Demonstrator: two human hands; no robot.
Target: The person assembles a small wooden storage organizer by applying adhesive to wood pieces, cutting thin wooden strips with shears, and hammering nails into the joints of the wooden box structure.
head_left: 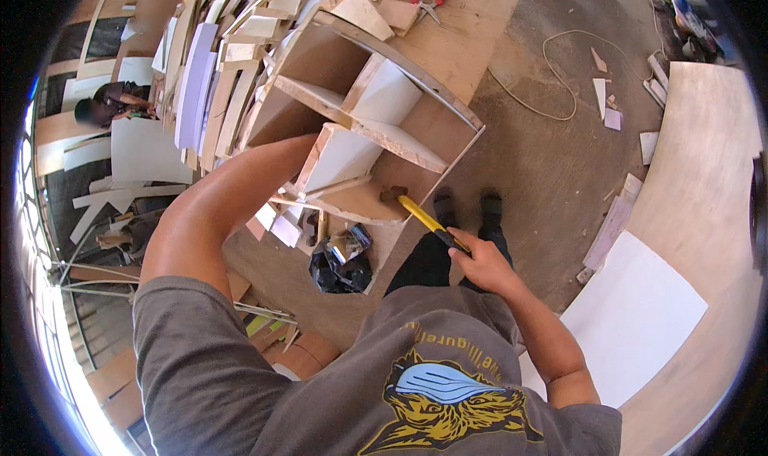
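My right hand (pixel 484 260) is closed around the black grip of a hammer (pixel 420 214) with a yellow shaft. The hammer's head lies inside the near right compartment of a wooden cabinet frame (pixel 400 144), by its inner wall. This frame has several compartments split by crossing dividers, some with white faces. My left forearm (pixel 256 164) reaches into the near left compartment. Behind a white-faced divider (pixel 340 158) my left hand is hidden, so its hold cannot be seen.
Stacked wood strips (pixel 212 88) crowd the left of the frame. Red-handled pliers (pixel 430 2) lie on the plywood beyond it. A black plastic bag (pixel 340 268) sits below the frame. A cable (pixel 552 68) loops over the floor. White board (pixel 640 316) lies at right; another person (pixel 116 104) is far left.
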